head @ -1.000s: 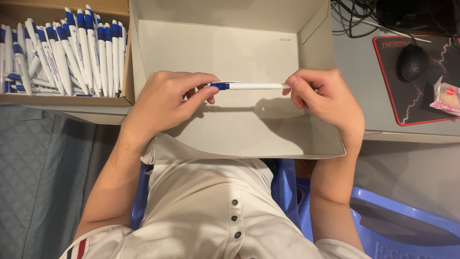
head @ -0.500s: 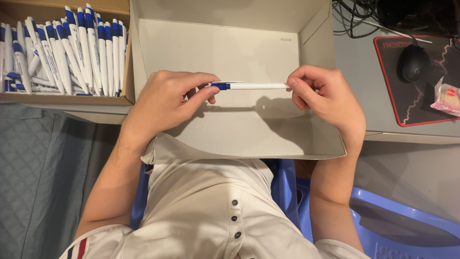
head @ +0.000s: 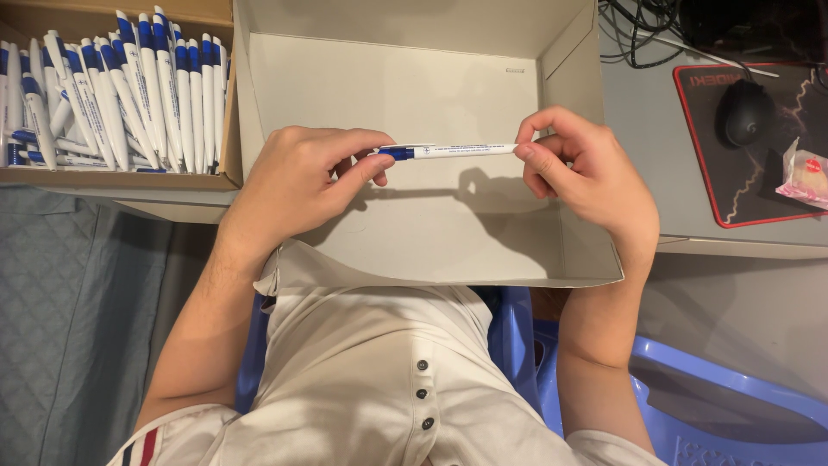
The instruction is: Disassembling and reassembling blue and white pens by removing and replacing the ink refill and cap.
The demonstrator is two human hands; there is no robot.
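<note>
I hold one white pen with a blue end point(head: 453, 151) level above the inside of a pale cardboard box point(head: 414, 69). My left hand point(head: 297, 177) pinches the blue end between thumb and fingers. My right hand point(head: 582, 173) pinches the white end. The pen spans the gap between both hands, casting a shadow on the box floor. No other pen shows inside this box.
A brown cardboard box point(head: 226, 129) at the left holds several white and blue pens point(head: 112, 91). At the right lie a black mouse point(head: 746, 112) on a red-edged mouse pad point(head: 733, 185), a wrapped snack point(head: 806, 177) and cables. A blue plastic chair point(head: 690, 388) is below.
</note>
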